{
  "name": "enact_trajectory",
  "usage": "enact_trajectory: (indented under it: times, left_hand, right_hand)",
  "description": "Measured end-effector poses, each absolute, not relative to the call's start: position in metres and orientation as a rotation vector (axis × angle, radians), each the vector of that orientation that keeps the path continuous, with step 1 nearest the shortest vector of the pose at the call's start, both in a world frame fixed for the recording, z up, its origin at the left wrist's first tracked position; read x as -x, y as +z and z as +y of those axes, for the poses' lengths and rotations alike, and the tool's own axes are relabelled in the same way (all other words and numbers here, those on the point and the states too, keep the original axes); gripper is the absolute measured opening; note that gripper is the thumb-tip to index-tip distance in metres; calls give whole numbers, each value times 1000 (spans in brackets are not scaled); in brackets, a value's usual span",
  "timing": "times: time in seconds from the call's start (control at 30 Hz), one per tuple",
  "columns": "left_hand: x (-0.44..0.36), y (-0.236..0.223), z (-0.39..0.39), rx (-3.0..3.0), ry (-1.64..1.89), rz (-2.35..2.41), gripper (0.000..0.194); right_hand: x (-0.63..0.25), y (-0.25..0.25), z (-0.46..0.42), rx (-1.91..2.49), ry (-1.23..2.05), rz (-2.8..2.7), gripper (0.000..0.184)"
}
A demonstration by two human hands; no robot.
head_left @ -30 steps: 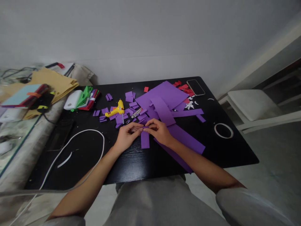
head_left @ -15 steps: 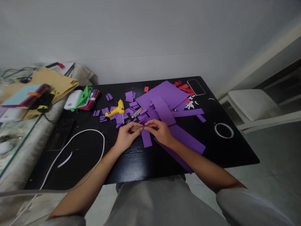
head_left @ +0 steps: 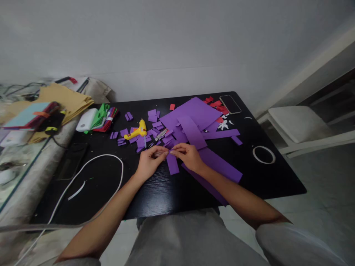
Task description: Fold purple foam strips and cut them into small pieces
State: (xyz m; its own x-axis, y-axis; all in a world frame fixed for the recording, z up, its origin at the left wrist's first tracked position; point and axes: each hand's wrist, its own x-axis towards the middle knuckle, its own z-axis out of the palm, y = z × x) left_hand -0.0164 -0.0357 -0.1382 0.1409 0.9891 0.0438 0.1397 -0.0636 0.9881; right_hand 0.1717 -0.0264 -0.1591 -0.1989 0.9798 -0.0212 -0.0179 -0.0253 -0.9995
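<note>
Between my hands hangs a short purple paper strip (head_left: 173, 165), its upper end pinched by the fingertips of both. My left hand (head_left: 151, 160) is closed on the strip's top left side, my right hand (head_left: 190, 157) on its top right. The fingers hide that upper end. Just beyond lie many small purple paper pieces (head_left: 141, 141) and a pair of scissors (head_left: 160, 136), partly among them. A yellow glue gun (head_left: 137, 129) rests on the pieces. Under and beside my right forearm are large purple sheets (head_left: 222, 164), with a wide strip (head_left: 191, 131) across them.
On the black table (head_left: 149, 195), red scraps (head_left: 217, 105), white scraps (head_left: 223, 123) and a phone (head_left: 230, 104) lie at the back right. A white ring (head_left: 264, 154) is near the right edge. A white cable (head_left: 95, 156) loops at left, near coloured paper bundles (head_left: 101, 116).
Both hands keep their pinch on the purple strip, with almost no movement. The whole view has shifted very slightly.
</note>
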Motion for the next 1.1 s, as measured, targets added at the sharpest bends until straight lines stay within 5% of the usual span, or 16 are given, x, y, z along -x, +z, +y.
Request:
enact_trajectory:
  times: [1.1]
  left_hand:
    - [21, -140, -35, -1649, 902, 1237, 24]
  right_hand:
    - [-172, -157, -32, 1086, 1403, -1592, 21]
